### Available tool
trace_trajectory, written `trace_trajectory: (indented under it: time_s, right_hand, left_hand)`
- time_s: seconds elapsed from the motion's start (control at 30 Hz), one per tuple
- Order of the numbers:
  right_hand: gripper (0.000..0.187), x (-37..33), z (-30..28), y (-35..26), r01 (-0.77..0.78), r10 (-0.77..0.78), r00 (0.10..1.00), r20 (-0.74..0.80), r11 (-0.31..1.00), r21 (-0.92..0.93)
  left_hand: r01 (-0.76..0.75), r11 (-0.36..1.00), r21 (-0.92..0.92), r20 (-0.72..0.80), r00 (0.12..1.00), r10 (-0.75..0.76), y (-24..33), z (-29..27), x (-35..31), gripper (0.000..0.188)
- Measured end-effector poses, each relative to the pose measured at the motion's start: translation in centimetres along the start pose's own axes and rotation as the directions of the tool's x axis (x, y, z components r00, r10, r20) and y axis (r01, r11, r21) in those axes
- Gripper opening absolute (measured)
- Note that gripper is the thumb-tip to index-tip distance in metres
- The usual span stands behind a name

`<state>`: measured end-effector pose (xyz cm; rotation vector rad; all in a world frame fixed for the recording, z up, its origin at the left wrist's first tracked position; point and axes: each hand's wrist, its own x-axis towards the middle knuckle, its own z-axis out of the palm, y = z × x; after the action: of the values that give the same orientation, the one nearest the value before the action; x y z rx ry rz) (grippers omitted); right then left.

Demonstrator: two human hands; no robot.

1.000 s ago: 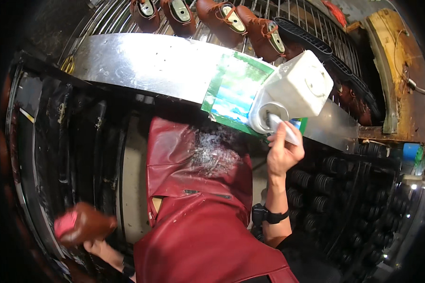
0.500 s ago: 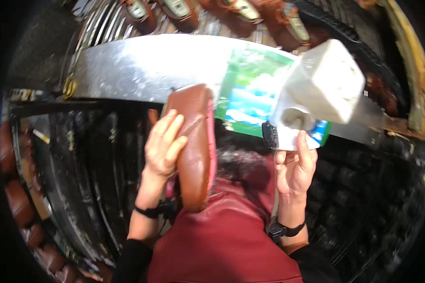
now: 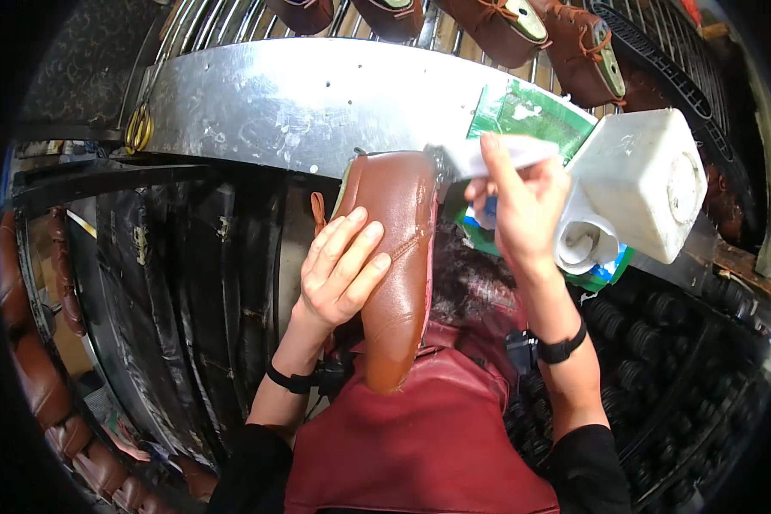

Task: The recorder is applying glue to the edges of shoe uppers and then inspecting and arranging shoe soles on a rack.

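Observation:
A brown leather shoe (image 3: 403,257) lies on its side above my lap, with its toe toward me and its pinkish bottom edge to the right. My left hand (image 3: 338,274) grips its upper from the left, fingers spread over the leather. My right hand (image 3: 527,206) is closed on the white handle of a brush (image 3: 522,152), smeared by motion. Its dark bristles are at the far right edge of the shoe, near the heel; whether they touch is too blurred to tell. A white cup-like opening (image 3: 584,246) is just right of my right wrist.
A metal bench top (image 3: 248,103) curves across the far side, with yellow-handled scissors (image 3: 139,128) at its left end. A white square container (image 3: 638,171) stands on a green sheet (image 3: 531,120). Several brown shoes (image 3: 501,30) sit on the rack beyond; more (image 3: 38,368) line the left.
My right hand has moved from in front of the white opening up and left, bringing the brush to the shoe. The shoe, still under my left hand, appears farther right in view.

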<state>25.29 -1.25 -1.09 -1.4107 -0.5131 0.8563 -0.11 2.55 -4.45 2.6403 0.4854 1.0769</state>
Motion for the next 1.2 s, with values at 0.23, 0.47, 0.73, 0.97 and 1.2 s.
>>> trace_trajectory:
  time_s: [0.23,0.47,0.73,0.97,1.2]
  right_hand:
    - [0.017,-3.6,-0.2,-1.8,-0.066,0.065,0.998,0.008,0.993,0.094]
    - [0.017,-11.3,-3.7,-2.6,-0.112,0.091,0.974,0.209,0.989,0.092]
    - [0.018,-18.2,-4.4,-5.6,0.497,-0.377,0.709,0.596,0.867,-0.042]
    - [0.016,-16.6,-5.2,-6.4,0.093,-0.092,0.972,0.214,0.996,0.005]
    - [0.007,-16.9,-5.6,-7.9,0.232,-0.21,0.915,0.345,0.972,-0.022]
  left_hand:
    - [-0.006,1.0,0.003,-0.019,1.0,0.006,-0.1,-0.2,0.1,0.034]
    - [-0.041,0.999,0.005,-0.064,0.997,0.041,-0.4,0.1,0.6,0.033]
    - [-0.043,0.997,0.059,-0.055,0.997,0.046,0.6,-0.1,1.0,0.033]
    - [-0.01,0.994,0.105,-0.032,0.999,0.014,2.0,-0.6,1.8,0.04]
    - [0.055,0.994,0.098,0.028,0.998,-0.058,2.8,-1.1,3.1,0.048]
